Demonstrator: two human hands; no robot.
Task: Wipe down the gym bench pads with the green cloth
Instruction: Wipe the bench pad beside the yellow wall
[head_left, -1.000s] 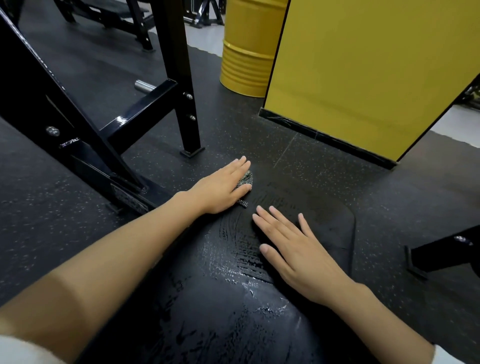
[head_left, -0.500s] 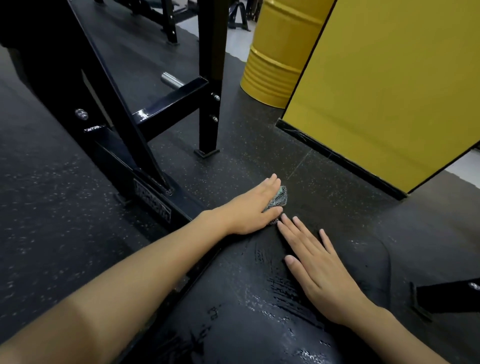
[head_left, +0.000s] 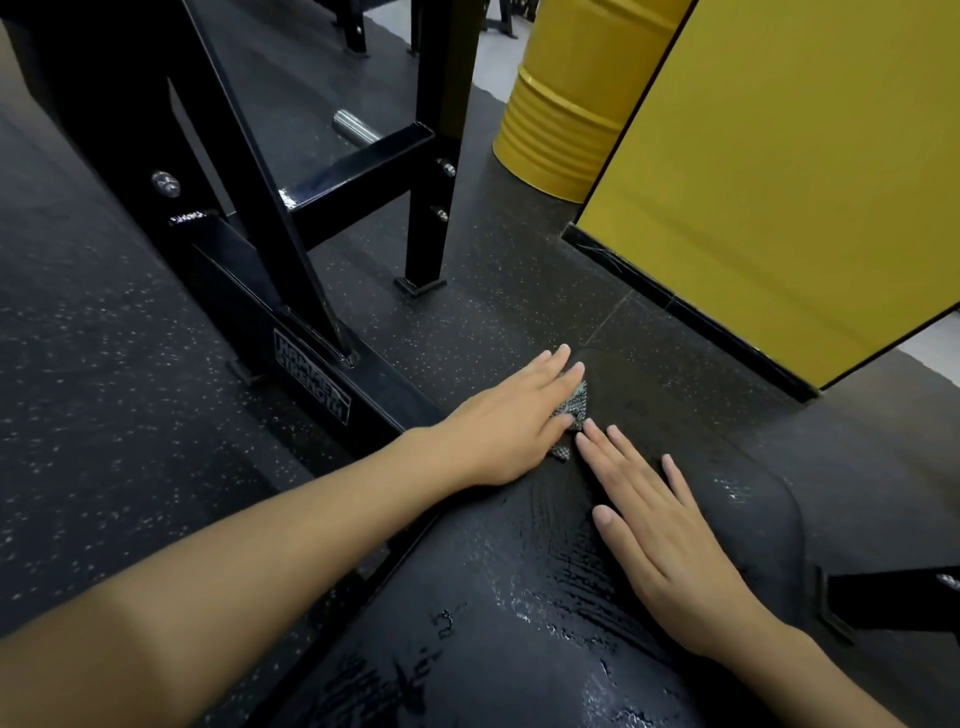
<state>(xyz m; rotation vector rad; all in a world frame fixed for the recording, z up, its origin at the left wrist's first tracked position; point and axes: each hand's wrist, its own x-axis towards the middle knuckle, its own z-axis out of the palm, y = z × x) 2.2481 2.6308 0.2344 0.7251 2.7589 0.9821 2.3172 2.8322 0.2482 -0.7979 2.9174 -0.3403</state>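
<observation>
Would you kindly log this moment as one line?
left hand: flat on cloth | right hand: flat on pad | pad: wet streaks

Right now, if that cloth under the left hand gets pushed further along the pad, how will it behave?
Likely floppy: the cloth shows bunched under the left hand. It probably slides easily, since the bench pad glistens with wet streaks. It may crumple unless kept pressed flat.

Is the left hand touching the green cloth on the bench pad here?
Touching. The head view shows the left hand pressed flat over the green cloth, which sticks out beneath its fingers on the bench pad.
</observation>
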